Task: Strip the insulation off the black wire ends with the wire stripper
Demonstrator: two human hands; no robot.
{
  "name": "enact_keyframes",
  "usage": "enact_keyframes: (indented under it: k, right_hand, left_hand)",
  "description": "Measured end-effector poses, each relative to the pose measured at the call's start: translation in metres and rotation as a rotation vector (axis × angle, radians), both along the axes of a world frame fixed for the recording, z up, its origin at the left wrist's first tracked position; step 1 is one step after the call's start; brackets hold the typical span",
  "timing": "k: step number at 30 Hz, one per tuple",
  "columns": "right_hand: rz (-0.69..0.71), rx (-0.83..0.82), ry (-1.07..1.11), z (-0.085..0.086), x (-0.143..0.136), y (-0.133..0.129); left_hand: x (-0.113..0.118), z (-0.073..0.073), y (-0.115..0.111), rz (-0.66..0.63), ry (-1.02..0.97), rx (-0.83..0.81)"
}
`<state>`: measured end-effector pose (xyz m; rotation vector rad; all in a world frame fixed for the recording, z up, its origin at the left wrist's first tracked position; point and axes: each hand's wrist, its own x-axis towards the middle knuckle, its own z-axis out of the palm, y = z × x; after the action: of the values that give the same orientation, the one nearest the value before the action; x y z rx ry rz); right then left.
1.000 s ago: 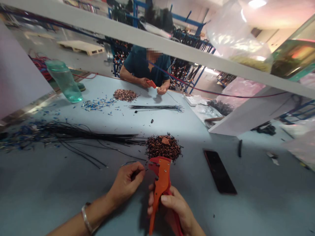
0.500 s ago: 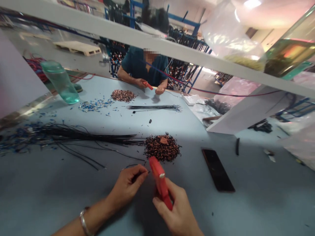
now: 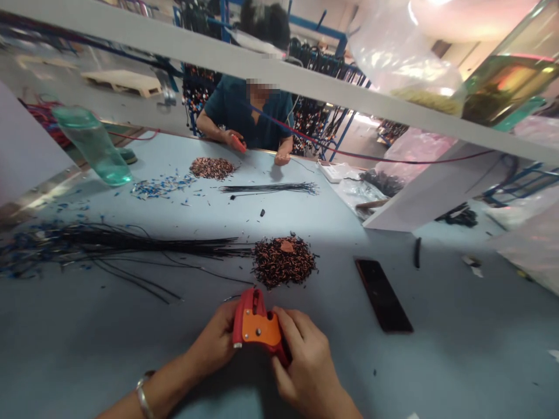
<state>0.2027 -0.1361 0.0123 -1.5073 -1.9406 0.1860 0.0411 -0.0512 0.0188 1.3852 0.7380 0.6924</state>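
Note:
My right hand (image 3: 308,352) is wrapped round the handles of a red and orange wire stripper (image 3: 262,329), whose orange side plate is turned toward me. My left hand (image 3: 218,337) is closed just behind the tool's jaw end, its fingertips hidden by it. From that hand a bit of thin wire (image 3: 231,297) curves out; the rest of it cannot be seen. Beyond the tool lies a pile of short black and copper-coloured offcuts (image 3: 283,265). To the left of the pile stretches a bundle of long black wires (image 3: 152,241) with blue ends.
A phone (image 3: 383,295) lies on the right of the table. Across it a co-worker (image 3: 248,116) holds a red tool near another offcut pile (image 3: 212,167) and a smaller wire bundle (image 3: 271,188). A green bottle (image 3: 94,145) stands far left. A white beam (image 3: 174,55) crosses above.
The wire stripper has turned so its orange side faces me, and its jaw end has moved left to my left hand. The co-worker's red tool has moved away from their other hand.

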Motion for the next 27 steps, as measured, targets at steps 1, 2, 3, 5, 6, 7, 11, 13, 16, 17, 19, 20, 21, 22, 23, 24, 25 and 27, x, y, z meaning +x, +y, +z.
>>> enact_keyframes:
  k: [1, 2, 3, 5, 6, 7, 11, 13, 16, 17, 19, 20, 21, 22, 23, 24, 25, 27]
  right_hand:
    - [0.0, -0.002, 0.001, -0.0002, 0.0, -0.0001]
    - [0.001, -0.005, 0.004, -0.0007, -0.0002, -0.0001]
    - [0.002, -0.009, 0.009, -0.0013, -0.0004, 0.0001]
    - [0.01, -0.017, 0.017, -0.0024, -0.0009, 0.001]
    - [0.013, -0.018, 0.019, -0.0028, -0.001, 0.0017]
    - [0.017, -0.013, 0.017, -0.0031, -0.0009, 0.0026]
    - [0.025, 0.019, -0.018, -0.0036, -0.0001, 0.0061]
    - [0.021, 0.027, -0.047, -0.0042, 0.0, 0.0071]
    - [0.007, 0.04, -0.083, -0.005, -0.0001, 0.0076]
    - [0.004, 0.039, -0.092, -0.0051, -0.0001, 0.0076]
    - [0.0, 0.038, -0.108, -0.0049, 0.0002, 0.0074]
    - [0.0, 0.036, -0.116, -0.0047, 0.0004, 0.0074]
    - [0.0, 0.035, -0.123, -0.0045, 0.0006, 0.0075]
    - [0.001, 0.035, -0.129, -0.0043, 0.0009, 0.0076]
    - [0.001, 0.032, -0.134, -0.0043, 0.0012, 0.0079]
    - [0.0, 0.027, -0.138, -0.0045, 0.0015, 0.0082]
    - [-0.002, 0.021, -0.139, -0.0048, 0.0018, 0.0086]
    - [-0.005, 0.01, -0.141, -0.0053, 0.0022, 0.0094]
  left_hand:
    - [0.0003, 0.0004, 0.0004, -0.012, -0.003, -0.013]
    - [0.0005, 0.0006, 0.0007, -0.018, -0.006, -0.021]
    - [0.0005, 0.0007, 0.001, -0.02, -0.009, -0.027]
    - [0.0001, 0.0005, 0.0014, -0.026, -0.011, -0.041]
    - [-0.0001, 0.0005, 0.0016, -0.025, -0.011, -0.05]
    - [-0.0004, 0.0005, 0.0017, -0.027, -0.009, -0.056]
    - [-0.0006, 0.0016, 0.0018, -0.046, 0.001, -0.033]
    - [-0.0005, 0.0017, 0.0018, -0.049, 0.005, -0.006]
    - [-0.0005, -0.0001, 0.002, -0.044, 0.025, 0.026]
    - [-0.0006, -0.0011, 0.0022, -0.047, 0.024, 0.032]
    - [-0.0008, -0.0028, 0.0027, -0.059, 0.011, 0.031]
    - [-0.001, -0.0035, 0.0029, -0.065, 0.001, 0.026]
    - [-0.0011, -0.004, 0.0032, -0.068, -0.004, 0.023]
    - [-0.0013, -0.0044, 0.0035, -0.068, -0.004, 0.02]
    - [-0.0015, -0.0047, 0.0038, -0.068, -0.002, 0.019]
    - [-0.0016, -0.0051, 0.0041, -0.072, -0.003, 0.018]
    - [-0.0017, -0.0057, 0.0044, -0.077, -0.01, 0.02]
    - [-0.0015, -0.007, 0.005, -0.092, -0.021, 0.023]
